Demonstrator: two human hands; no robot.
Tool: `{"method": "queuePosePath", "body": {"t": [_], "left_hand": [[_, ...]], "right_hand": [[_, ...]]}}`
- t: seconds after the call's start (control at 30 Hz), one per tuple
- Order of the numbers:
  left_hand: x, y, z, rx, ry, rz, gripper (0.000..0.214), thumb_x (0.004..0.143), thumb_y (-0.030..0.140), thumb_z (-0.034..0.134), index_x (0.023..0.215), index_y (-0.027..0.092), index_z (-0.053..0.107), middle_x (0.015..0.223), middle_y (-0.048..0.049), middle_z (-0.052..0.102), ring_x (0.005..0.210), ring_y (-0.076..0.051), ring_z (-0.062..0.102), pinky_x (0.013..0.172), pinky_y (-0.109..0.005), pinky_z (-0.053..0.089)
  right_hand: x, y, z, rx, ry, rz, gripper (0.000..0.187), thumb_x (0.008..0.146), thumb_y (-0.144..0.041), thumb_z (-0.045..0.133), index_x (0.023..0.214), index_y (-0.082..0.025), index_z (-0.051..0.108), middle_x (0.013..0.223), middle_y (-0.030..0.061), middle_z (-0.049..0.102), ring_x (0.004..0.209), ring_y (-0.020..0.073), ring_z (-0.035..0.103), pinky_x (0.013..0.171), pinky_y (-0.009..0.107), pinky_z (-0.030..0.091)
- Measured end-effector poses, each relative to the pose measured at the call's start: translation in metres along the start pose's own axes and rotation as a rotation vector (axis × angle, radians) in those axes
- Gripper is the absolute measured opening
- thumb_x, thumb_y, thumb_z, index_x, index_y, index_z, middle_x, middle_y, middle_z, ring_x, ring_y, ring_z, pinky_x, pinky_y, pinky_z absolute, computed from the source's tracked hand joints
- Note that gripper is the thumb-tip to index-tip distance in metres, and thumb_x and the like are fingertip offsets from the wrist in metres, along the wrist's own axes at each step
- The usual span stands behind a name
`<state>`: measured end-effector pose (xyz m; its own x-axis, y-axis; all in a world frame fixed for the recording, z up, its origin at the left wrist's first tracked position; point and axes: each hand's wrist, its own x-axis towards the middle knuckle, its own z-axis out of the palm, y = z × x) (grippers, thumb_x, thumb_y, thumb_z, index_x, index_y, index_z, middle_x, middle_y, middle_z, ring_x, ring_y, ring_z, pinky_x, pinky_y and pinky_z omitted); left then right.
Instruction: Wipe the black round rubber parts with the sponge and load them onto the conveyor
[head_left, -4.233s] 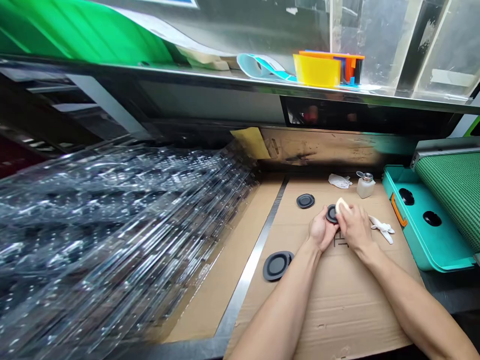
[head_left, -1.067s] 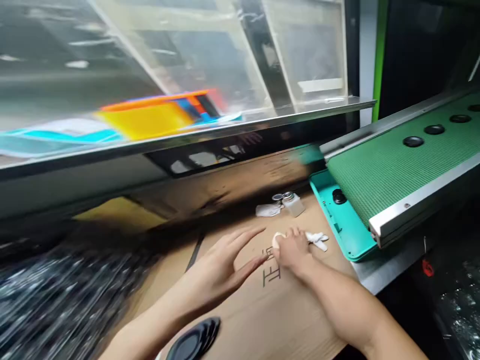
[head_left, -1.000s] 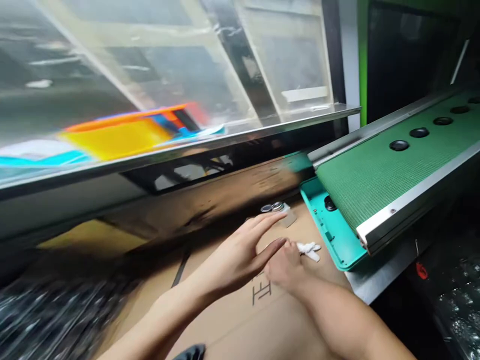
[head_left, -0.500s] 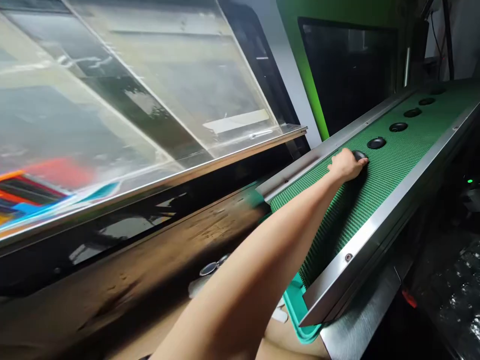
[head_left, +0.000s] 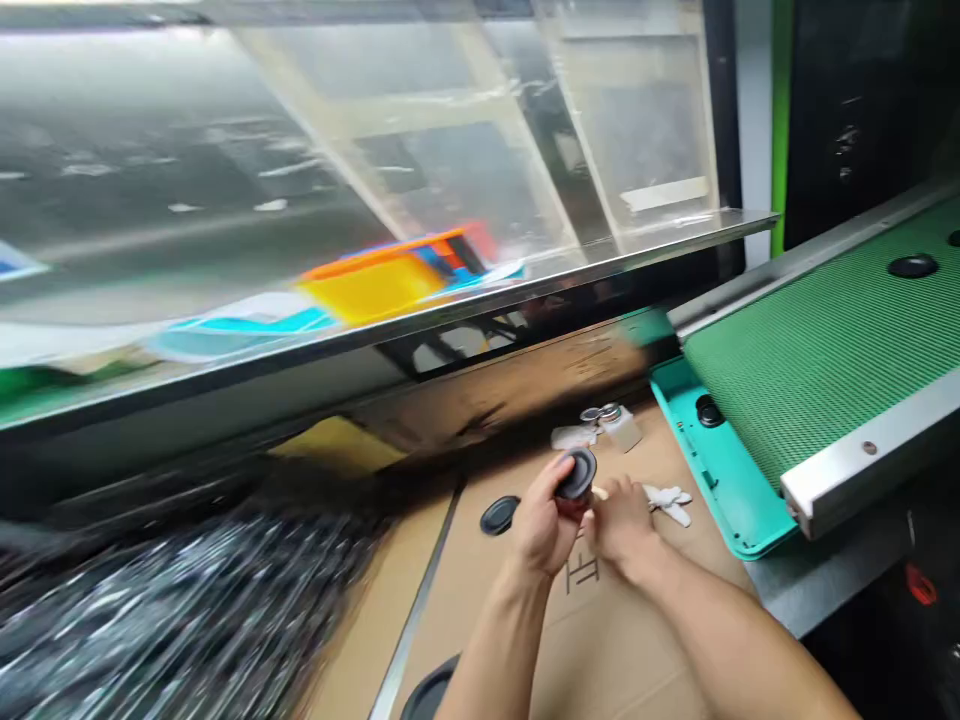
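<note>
**A:** What's the person at the worktop holding?

**B:** The left hand (head_left: 538, 530) has a black round disc (head_left: 577, 475) raised above the cardboard sheet (head_left: 600, 640), its dark face tipped up. The fingers (head_left: 556, 475) curl around its edge, so that grip is firm.

**A:** And the right hand (head_left: 622, 520)?

**B:** It's just beside the disc, with the fingers (head_left: 613, 495) drawn narrow next to a pale scrap (head_left: 598, 492). It's blurred from here, so I can't tell whether they're actually pinching it.

**A:** What's lying around them?

**B:** A smaller black disc (head_left: 499, 515) sits on the cardboard to the left, and the rim of another (head_left: 427, 695) shows at the bottom edge. Farther back are a small clear bottle with a metal top (head_left: 621, 428) and a white cloth (head_left: 574, 437). A crumpled white rag (head_left: 667, 503) lies to the right.

**A:** And past that?

**B:** There's a teal tray (head_left: 720, 470) under a green mesh conveyor belt (head_left: 825, 370), with a black disc (head_left: 913, 265) on the belt. A blurred heap of clear plastic (head_left: 187, 610) lies left of the cardboard.
</note>
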<state>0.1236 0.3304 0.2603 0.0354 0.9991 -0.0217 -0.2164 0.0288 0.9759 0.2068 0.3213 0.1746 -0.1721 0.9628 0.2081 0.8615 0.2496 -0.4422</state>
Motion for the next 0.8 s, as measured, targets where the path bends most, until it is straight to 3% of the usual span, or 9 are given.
{"method": "queuePosePath", "body": {"t": [0.1, 0.2, 0.27, 0.37, 0.43, 0.57, 0.67, 0.8], "left_hand": [[-0.009, -0.039, -0.050, -0.174, 0.116, -0.077, 0.023, 0.073, 0.032, 0.073, 0.085, 0.017, 0.062, 0.073, 0.0022, 0.062, 0.061, -0.010, 0.056, 0.054, -0.021, 0.048], [-0.006, -0.061, -0.069, -0.243, 0.111, -0.081, 0.021, 0.077, 0.029, 0.072, 0.090, 0.015, 0.063, 0.087, -0.0035, 0.069, 0.079, -0.016, 0.067, 0.072, -0.030, 0.056], [-0.002, -0.067, -0.073, -0.270, 0.090, -0.084, 0.020, 0.081, 0.026, 0.070, 0.095, 0.014, 0.064, 0.096, -0.0076, 0.072, 0.085, -0.018, 0.070, 0.076, -0.031, 0.057], [0.002, -0.069, -0.074, -0.355, 0.058, -0.152, 0.012, 0.085, 0.021, 0.062, 0.092, 0.012, 0.065, 0.096, -0.0107, 0.073, 0.083, -0.019, 0.070, 0.071, -0.029, 0.057], [0.003, -0.065, -0.076, -0.494, 0.004, -0.218, 0.017, 0.090, 0.023, 0.055, 0.090, 0.011, 0.066, 0.094, -0.0124, 0.073, 0.085, -0.021, 0.070, 0.072, -0.032, 0.058], [0.000, -0.055, -0.079, -0.717, -0.118, -0.287, 0.027, 0.095, 0.022, 0.046, 0.100, 0.010, 0.069, 0.105, -0.0153, 0.073, 0.101, -0.025, 0.068, 0.089, -0.041, 0.056], [-0.003, -0.053, -0.078, -0.711, -0.133, -0.279, 0.024, 0.097, 0.024, 0.051, 0.104, 0.011, 0.069, 0.106, -0.0131, 0.073, 0.097, -0.021, 0.068, 0.089, -0.036, 0.056], [0.001, -0.057, -0.077, -0.703, -0.071, -0.294, 0.035, 0.097, 0.043, 0.055, 0.098, 0.011, 0.070, 0.093, -0.0111, 0.073, 0.086, -0.019, 0.070, 0.080, -0.029, 0.057]], "right_hand": [[-0.001, 0.003, 0.001, -0.023, 0.064, -0.003, 0.025, 0.092, -0.032, 0.053, 0.109, -0.020, 0.068, 0.110, 0.0124, 0.063, 0.108, 0.0281, 0.053, 0.089, 0.040, 0.045], [0.003, 0.010, -0.004, -0.028, 0.150, 0.003, 0.025, 0.094, -0.032, 0.053, 0.111, -0.021, 0.068, 0.108, 0.0107, 0.063, 0.106, 0.0253, 0.053, 0.092, 0.038, 0.044], [0.006, 0.013, -0.008, 0.016, 0.261, -0.016, 0.031, 0.095, -0.034, 0.051, 0.119, -0.021, 0.067, 0.112, 0.0110, 0.063, 0.107, 0.0246, 0.053, 0.096, 0.037, 0.043], [0.007, 0.011, -0.011, 0.111, 0.399, -0.083, 0.038, 0.098, -0.038, 0.049, 0.128, -0.019, 0.063, 0.120, 0.0122, 0.061, 0.112, 0.0242, 0.053, 0.102, 0.037, 0.042], [0.006, 0.007, -0.011, 0.150, 0.385, -0.158, 0.039, 0.097, -0.039, 0.050, 0.127, -0.019, 0.065, 0.121, 0.0118, 0.061, 0.114, 0.0236, 0.053, 0.103, 0.036, 0.043], [0.004, 0.000, -0.011, 0.132, 0.280, -0.254, 0.037, 0.096, -0.040, 0.053, 0.126, -0.023, 0.066, 0.124, 0.0101, 0.061, 0.115, 0.0229, 0.054, 0.102, 0.035, 0.045], [0.003, -0.001, -0.012, 0.114, 0.320, -0.223, 0.039, 0.096, -0.042, 0.053, 0.126, -0.022, 0.066, 0.125, 0.0110, 0.060, 0.116, 0.0236, 0.054, 0.103, 0.037, 0.046], [-0.006, -0.013, -0.008, 0.134, 0.295, -0.264, 0.038, 0.095, -0.040, 0.054, 0.127, -0.023, 0.065, 0.123, 0.0110, 0.060, 0.114, 0.0234, 0.056, 0.099, 0.036, 0.048]]}}
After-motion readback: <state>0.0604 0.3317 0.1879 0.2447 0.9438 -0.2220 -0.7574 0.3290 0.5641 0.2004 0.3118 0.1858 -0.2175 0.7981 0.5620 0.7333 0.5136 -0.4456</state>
